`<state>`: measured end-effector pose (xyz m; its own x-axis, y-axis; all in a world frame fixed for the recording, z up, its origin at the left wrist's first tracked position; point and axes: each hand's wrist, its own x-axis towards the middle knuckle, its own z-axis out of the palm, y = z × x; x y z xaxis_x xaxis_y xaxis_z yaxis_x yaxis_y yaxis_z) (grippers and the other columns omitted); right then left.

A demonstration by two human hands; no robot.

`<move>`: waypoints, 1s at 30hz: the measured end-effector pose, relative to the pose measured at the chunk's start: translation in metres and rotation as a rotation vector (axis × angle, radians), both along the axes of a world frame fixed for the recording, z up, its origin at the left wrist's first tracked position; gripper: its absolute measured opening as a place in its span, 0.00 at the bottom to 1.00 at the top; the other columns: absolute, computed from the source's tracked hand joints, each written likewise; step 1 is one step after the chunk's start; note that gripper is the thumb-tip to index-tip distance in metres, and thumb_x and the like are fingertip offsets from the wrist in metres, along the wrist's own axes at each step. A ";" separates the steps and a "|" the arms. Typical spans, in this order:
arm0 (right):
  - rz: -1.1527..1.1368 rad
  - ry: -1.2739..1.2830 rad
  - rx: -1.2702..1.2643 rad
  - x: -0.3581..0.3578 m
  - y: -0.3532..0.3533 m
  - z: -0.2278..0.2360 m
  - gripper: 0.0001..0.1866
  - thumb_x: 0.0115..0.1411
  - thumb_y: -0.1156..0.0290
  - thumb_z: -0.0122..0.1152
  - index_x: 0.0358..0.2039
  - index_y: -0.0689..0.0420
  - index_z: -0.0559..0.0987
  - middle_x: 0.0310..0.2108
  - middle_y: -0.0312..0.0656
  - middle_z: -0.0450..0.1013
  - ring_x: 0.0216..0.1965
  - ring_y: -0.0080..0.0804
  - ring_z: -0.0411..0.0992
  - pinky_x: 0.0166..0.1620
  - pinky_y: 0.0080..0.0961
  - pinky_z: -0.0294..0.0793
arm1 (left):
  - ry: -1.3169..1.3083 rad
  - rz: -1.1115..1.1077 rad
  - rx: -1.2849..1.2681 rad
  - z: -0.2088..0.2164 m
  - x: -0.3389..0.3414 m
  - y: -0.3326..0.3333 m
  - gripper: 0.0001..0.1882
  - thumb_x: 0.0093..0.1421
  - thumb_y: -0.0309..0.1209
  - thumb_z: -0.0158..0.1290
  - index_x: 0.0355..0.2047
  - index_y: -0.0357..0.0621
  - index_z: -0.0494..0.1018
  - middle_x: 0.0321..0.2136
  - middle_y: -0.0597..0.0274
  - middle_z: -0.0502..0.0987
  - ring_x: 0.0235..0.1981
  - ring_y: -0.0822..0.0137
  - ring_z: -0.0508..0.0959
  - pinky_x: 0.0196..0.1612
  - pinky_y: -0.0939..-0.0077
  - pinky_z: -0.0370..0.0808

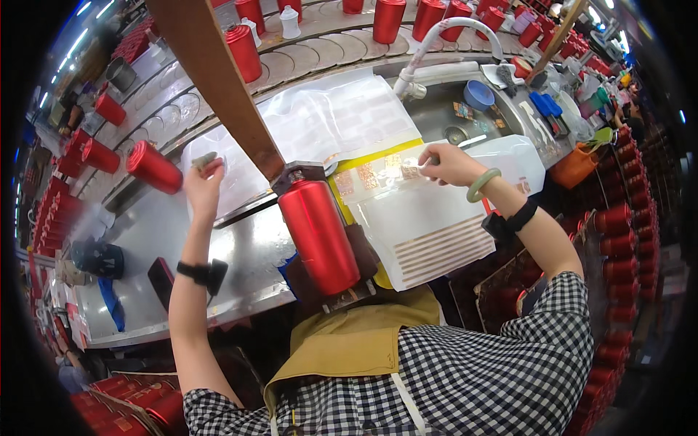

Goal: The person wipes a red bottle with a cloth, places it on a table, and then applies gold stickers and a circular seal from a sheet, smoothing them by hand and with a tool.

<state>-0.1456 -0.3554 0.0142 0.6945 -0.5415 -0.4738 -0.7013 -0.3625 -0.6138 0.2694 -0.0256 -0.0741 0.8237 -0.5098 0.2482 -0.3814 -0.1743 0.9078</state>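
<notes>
A shiny red metal canister point(316, 236) lies tilted in a dark fixture in front of me, at the foot of a brown wooden post. My left hand point(203, 182) is raised left of the post, fingers pinched together, with a small greyish piece at the fingertips; whether it is held or worn is unclear. Beside it another red canister point(154, 167) leans over. My right hand point(452, 166) is closed in a pinch above a sheet of clear film with gold-patterned pieces point(385, 174). What lies between its fingertips is too small to make out. Under the film is a white sheet with brown stripes point(443, 251).
A sink point(451, 131) with a white curved faucet point(414, 80) and blue bowl point(478, 94) lies beyond my right hand. Red canisters stand along a conveyor point(305, 62) at the back. A dark phone-like object point(161, 280) rests on the metal table point(247, 254). The wooden post point(218, 87) rises between my hands.
</notes>
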 end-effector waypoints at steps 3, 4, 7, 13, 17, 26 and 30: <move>-0.085 -0.057 -0.062 -0.060 -0.034 -0.050 0.17 0.62 0.64 0.64 0.47 0.61 0.82 0.32 0.42 0.80 0.26 0.26 0.77 0.31 0.26 0.77 | 0.016 -0.011 -0.278 0.057 -0.063 -0.018 0.15 0.64 0.19 0.58 0.51 0.31 0.76 0.46 0.52 0.82 0.49 0.65 0.82 0.56 0.72 0.79; -0.157 -0.141 0.024 -0.066 -0.036 -0.054 0.17 0.61 0.64 0.64 0.47 0.61 0.82 0.33 0.44 0.80 0.28 0.29 0.78 0.34 0.28 0.78 | 0.016 -0.011 -0.272 0.079 -0.086 -0.017 0.15 0.64 0.19 0.58 0.51 0.31 0.76 0.46 0.52 0.82 0.49 0.65 0.82 0.56 0.72 0.79; -0.131 -0.261 -0.114 -0.058 -0.030 -0.048 0.17 0.59 0.64 0.65 0.46 0.61 0.82 0.36 0.48 0.80 0.34 0.36 0.79 0.41 0.31 0.78 | -0.255 -0.112 -0.432 0.132 -0.160 -0.022 0.17 0.64 0.14 0.57 0.54 0.32 0.74 0.46 0.51 0.83 0.49 0.64 0.83 0.55 0.71 0.79; 0.060 -0.325 -0.404 -0.020 -0.008 -0.043 0.13 0.59 0.70 0.68 0.43 0.60 0.84 0.34 0.44 0.79 0.35 0.42 0.76 0.44 0.34 0.75 | -0.527 -0.516 -0.261 0.153 -0.251 -0.087 0.13 0.57 0.14 0.59 0.42 0.36 0.82 0.40 0.51 0.83 0.39 0.55 0.84 0.44 0.71 0.80; 0.035 -0.306 -0.541 -0.027 -0.028 -0.057 0.13 0.58 0.70 0.68 0.43 0.61 0.84 0.34 0.45 0.78 0.38 0.45 0.77 0.46 0.37 0.75 | -0.540 -1.071 0.253 0.127 -0.279 -0.146 0.14 0.62 0.23 0.57 0.48 0.36 0.75 0.52 0.45 0.75 0.59 0.45 0.73 0.69 0.44 0.63; 0.125 -0.246 -0.643 0.004 -0.041 -0.027 0.11 0.59 0.70 0.62 0.42 0.57 0.84 0.42 0.51 0.80 0.47 0.54 0.77 0.51 0.46 0.76 | -0.467 -1.239 0.877 0.137 -0.286 -0.161 0.30 0.66 0.44 0.57 0.59 0.33 0.68 0.46 0.38 0.80 0.50 0.42 0.80 0.56 0.52 0.74; 0.432 -0.260 -1.003 0.031 -0.072 -0.056 0.07 0.60 0.68 0.61 0.34 0.56 0.84 0.36 0.48 0.80 0.42 0.48 0.79 0.45 0.45 0.79 | -0.378 -1.400 0.758 0.162 -0.292 -0.129 0.33 0.67 0.39 0.56 0.67 0.34 0.62 0.56 0.40 0.76 0.56 0.45 0.76 0.60 0.55 0.73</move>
<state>-0.1143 -0.4278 -0.0419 0.9307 -0.2864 0.2276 -0.2902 -0.9568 -0.0174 -0.0225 -0.1545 0.0875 -0.4044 -0.8554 -0.3235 -0.7840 0.1421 0.6043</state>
